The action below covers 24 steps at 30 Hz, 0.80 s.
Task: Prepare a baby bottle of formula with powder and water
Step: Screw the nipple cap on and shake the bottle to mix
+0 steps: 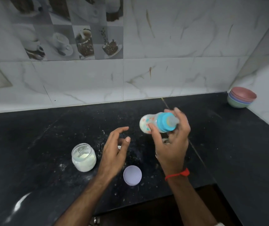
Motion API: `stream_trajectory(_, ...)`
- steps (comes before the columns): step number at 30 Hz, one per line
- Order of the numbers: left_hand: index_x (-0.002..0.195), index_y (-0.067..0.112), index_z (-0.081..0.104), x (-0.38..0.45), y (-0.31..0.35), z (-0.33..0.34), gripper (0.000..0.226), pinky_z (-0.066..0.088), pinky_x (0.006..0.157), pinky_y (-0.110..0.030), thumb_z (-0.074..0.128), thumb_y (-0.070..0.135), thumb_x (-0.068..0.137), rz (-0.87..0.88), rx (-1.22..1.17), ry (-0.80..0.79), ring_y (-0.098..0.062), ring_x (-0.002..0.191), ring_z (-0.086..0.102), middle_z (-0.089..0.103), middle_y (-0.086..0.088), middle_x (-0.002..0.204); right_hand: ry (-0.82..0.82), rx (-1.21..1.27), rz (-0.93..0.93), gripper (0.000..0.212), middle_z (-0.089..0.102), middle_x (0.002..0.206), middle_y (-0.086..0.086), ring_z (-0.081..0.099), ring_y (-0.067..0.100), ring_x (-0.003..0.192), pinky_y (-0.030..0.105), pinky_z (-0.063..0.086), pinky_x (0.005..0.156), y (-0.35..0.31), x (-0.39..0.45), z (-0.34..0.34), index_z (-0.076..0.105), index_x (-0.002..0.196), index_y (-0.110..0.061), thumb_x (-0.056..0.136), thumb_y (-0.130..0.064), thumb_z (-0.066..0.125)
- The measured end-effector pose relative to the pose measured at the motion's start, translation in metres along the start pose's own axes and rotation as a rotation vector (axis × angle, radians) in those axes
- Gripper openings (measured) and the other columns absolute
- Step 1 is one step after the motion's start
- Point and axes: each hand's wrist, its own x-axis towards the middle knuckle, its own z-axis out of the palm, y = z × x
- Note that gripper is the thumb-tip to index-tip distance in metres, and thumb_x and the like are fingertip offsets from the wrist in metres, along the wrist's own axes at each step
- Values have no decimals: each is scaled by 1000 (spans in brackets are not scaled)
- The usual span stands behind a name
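Gripping the baby bottle (153, 123) above the black counter (32, 144), the right hand (173, 144) holds it tipped sideways, blue collar and teat toward the palm, milky liquid inside. Beside it the left hand (114, 152) hangs empty, fingers spread. Further left stands the open powder jar (83, 158); a lilac lid (132, 175) lies between the wrists.

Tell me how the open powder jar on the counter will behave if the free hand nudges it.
The powder jar is squat and stands upright, so it probably slides rather than tips. It looks partly full, so likely light. With its lid off, a hard knock could spill powder.
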Motion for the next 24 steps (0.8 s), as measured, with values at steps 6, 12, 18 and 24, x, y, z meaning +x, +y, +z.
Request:
stream_trajectory(6,137,35,59,0,2,3,34,53,80,-15,61,22,105,40,-7,-27,2,106,65,59,15,132,-425,-159,331,75,52,146,-16,50,-2,132,29,45,114,12,-25,0,38,149,-47,90,-28,80)
stream_trajectory(12,134,39,59,1,-1,3,35,51,79,-12,61,19,105,8,-11,-10,2,104,65,59,16,133,-244,-185,119,63,49,142,-17,53,9,134,22,43,109,20,-15,2,41,151,-34,97,-26,73)
stream_trajectory(18,137,35,60,1,-3,2,33,53,82,-15,60,25,106,12,8,-43,3,107,64,60,17,131,-370,29,594,72,60,141,1,64,18,125,37,54,105,36,-37,-9,48,146,-38,88,-13,82)
stream_trajectory(24,132,39,63,-5,-2,10,29,59,81,-29,56,44,105,-98,-105,-261,-6,104,70,73,18,117,-137,536,889,75,75,120,8,75,26,112,35,64,85,10,-12,-12,50,144,-42,83,-17,86)
